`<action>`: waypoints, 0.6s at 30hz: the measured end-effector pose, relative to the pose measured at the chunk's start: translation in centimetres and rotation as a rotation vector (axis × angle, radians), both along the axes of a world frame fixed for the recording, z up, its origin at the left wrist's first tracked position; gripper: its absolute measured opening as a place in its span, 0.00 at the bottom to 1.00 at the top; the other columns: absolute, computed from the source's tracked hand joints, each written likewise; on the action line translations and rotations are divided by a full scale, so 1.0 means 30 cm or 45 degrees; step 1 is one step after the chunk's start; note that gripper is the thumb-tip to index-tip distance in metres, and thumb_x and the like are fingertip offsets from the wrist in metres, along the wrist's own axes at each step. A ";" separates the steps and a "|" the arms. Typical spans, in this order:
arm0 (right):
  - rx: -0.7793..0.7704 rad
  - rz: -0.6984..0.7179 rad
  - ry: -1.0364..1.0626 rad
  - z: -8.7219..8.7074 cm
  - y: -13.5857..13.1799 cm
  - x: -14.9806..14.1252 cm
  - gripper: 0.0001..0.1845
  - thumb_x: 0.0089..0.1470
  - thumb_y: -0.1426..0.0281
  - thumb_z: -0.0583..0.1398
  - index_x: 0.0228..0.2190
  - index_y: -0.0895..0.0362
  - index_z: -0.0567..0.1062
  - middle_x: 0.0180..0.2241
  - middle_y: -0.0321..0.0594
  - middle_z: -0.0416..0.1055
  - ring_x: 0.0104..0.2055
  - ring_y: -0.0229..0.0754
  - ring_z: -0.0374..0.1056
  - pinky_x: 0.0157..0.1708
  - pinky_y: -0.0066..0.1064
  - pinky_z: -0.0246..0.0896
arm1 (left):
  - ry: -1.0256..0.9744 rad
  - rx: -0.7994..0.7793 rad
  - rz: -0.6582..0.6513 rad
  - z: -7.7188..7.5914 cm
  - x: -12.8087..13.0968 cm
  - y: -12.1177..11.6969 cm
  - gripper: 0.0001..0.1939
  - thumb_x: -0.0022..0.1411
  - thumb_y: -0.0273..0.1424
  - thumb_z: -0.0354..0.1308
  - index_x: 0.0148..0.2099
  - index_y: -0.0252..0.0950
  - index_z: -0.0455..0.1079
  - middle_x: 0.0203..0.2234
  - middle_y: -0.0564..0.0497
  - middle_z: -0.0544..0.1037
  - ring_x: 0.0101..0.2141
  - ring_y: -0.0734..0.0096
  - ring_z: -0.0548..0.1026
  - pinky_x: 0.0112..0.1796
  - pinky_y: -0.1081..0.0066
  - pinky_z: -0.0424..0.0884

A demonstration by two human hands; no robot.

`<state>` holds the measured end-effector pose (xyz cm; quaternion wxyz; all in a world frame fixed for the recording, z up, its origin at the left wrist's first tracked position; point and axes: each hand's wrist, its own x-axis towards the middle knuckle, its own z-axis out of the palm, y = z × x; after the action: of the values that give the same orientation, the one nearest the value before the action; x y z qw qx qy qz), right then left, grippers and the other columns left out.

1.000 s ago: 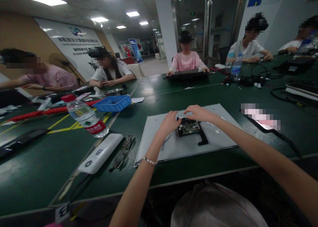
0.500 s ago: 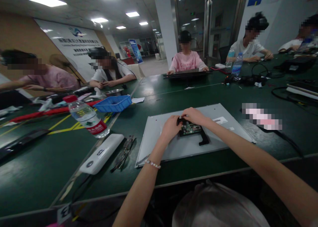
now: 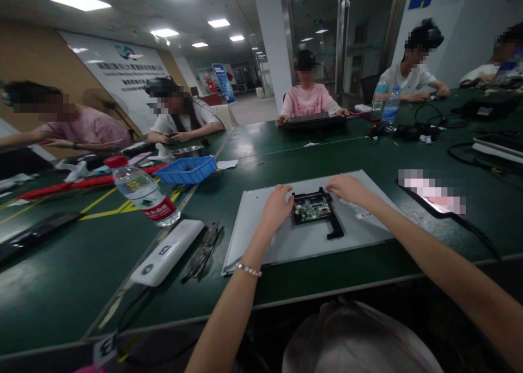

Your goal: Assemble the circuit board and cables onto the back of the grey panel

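A black plastic frame (image 3: 335,224) surrounds a green circuit board (image 3: 314,208). Both rest on a large grey metal panel (image 3: 255,226) lying flat on the table. With bent fingers, my left hand (image 3: 278,207) grips the frame at its upper left corner. My right hand (image 3: 349,189) is closed at the upper right corner of the same frame, fingertips against its edge. Part of each hand's grip is hidden behind the fingers. White labels (image 3: 363,215) on the panel show beside my right forearm.
Left of the panel lie eyeglasses (image 3: 203,253), a white power bank (image 3: 168,253) and a water bottle (image 3: 143,193). Beyond them sits a blue tray (image 3: 186,171). A phone (image 3: 433,193) with a cable lies on the right. Several people sit around the green table (image 3: 253,155).
My right hand has moved right, from the frame's top left part to its upper right corner, uncovering the top edge. My left hand stays near the left corner.
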<state>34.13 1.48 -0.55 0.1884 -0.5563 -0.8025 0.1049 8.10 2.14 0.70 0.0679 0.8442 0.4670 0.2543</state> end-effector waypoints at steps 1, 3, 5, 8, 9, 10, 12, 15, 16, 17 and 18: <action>0.008 0.000 -0.011 -0.001 0.000 0.001 0.14 0.56 0.71 0.54 0.39 0.56 0.78 0.44 0.47 0.74 0.47 0.50 0.68 0.47 0.37 0.60 | 0.003 -0.018 -0.019 0.005 -0.005 -0.004 0.15 0.62 0.30 0.51 0.51 0.34 0.66 0.47 0.44 0.71 0.49 0.59 0.69 0.53 0.59 0.64; 0.057 -0.018 -0.055 0.004 -0.001 0.003 0.15 0.55 0.71 0.54 0.40 0.56 0.78 0.44 0.46 0.75 0.47 0.49 0.68 0.48 0.38 0.60 | 0.026 -0.079 -0.118 0.014 -0.015 -0.013 0.23 0.62 0.36 0.53 0.57 0.34 0.60 0.53 0.42 0.66 0.54 0.58 0.65 0.55 0.59 0.61; 0.078 -0.003 -0.067 0.012 -0.005 0.008 0.15 0.54 0.70 0.55 0.42 0.57 0.77 0.45 0.46 0.74 0.48 0.50 0.68 0.49 0.38 0.59 | 0.069 -0.169 -0.249 0.021 -0.024 -0.022 0.34 0.60 0.42 0.55 0.63 0.35 0.51 0.60 0.41 0.58 0.59 0.57 0.58 0.58 0.59 0.56; 0.089 0.056 -0.082 0.017 -0.010 0.018 0.16 0.54 0.68 0.56 0.43 0.57 0.77 0.46 0.46 0.74 0.49 0.49 0.67 0.51 0.39 0.58 | 0.120 -0.282 -0.361 0.026 -0.033 -0.032 0.45 0.56 0.47 0.57 0.67 0.35 0.42 0.64 0.40 0.49 0.63 0.55 0.50 0.60 0.58 0.52; 0.090 0.067 -0.093 0.015 -0.010 0.021 0.16 0.54 0.67 0.56 0.43 0.57 0.77 0.46 0.45 0.74 0.49 0.49 0.68 0.51 0.38 0.58 | 0.127 -0.303 -0.374 0.025 -0.035 -0.033 0.47 0.55 0.47 0.58 0.67 0.35 0.40 0.64 0.39 0.48 0.63 0.55 0.49 0.60 0.58 0.51; 0.091 0.070 -0.106 0.011 -0.008 0.023 0.16 0.54 0.66 0.56 0.43 0.56 0.77 0.46 0.45 0.74 0.48 0.49 0.68 0.50 0.38 0.58 | 0.132 -0.318 -0.384 0.023 -0.036 -0.033 0.48 0.54 0.47 0.59 0.67 0.35 0.39 0.64 0.39 0.47 0.63 0.54 0.48 0.61 0.57 0.51; 0.095 0.067 -0.137 0.002 -0.002 0.024 0.15 0.54 0.66 0.57 0.42 0.56 0.77 0.44 0.45 0.74 0.47 0.49 0.68 0.48 0.37 0.59 | 0.138 -0.344 -0.399 0.018 -0.039 -0.031 0.50 0.52 0.47 0.60 0.68 0.36 0.38 0.65 0.39 0.46 0.63 0.54 0.47 0.61 0.56 0.50; 0.113 0.064 -0.164 -0.010 0.005 0.021 0.13 0.55 0.67 0.57 0.40 0.55 0.78 0.42 0.44 0.75 0.45 0.49 0.69 0.45 0.36 0.60 | 0.136 -0.389 -0.413 0.013 -0.040 -0.028 0.51 0.52 0.47 0.61 0.68 0.36 0.36 0.65 0.39 0.45 0.63 0.53 0.48 0.60 0.56 0.51; 0.122 0.057 -0.173 -0.012 0.007 0.019 0.13 0.55 0.68 0.57 0.40 0.55 0.78 0.42 0.44 0.76 0.45 0.48 0.69 0.44 0.35 0.60 | 0.137 -0.402 -0.415 0.014 -0.040 -0.029 0.52 0.52 0.47 0.61 0.68 0.36 0.36 0.65 0.38 0.45 0.63 0.53 0.48 0.60 0.56 0.51; 0.130 0.048 -0.188 -0.013 0.007 0.017 0.12 0.56 0.69 0.56 0.39 0.55 0.78 0.42 0.44 0.76 0.44 0.48 0.70 0.43 0.35 0.60 | 0.136 -0.411 -0.416 0.016 -0.039 -0.029 0.52 0.52 0.47 0.61 0.68 0.36 0.36 0.65 0.38 0.46 0.63 0.53 0.49 0.60 0.56 0.51; 0.140 0.038 -0.207 -0.013 0.007 0.015 0.12 0.56 0.69 0.56 0.39 0.55 0.78 0.41 0.45 0.76 0.44 0.48 0.70 0.43 0.35 0.60 | 0.137 -0.417 -0.414 0.018 -0.038 -0.031 0.52 0.52 0.47 0.60 0.68 0.36 0.36 0.65 0.38 0.46 0.63 0.54 0.50 0.60 0.57 0.51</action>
<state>34.59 1.69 -0.93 0.1513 -0.5396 -0.8280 0.0178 6.97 1.22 1.24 0.2191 0.8983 0.3628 0.1156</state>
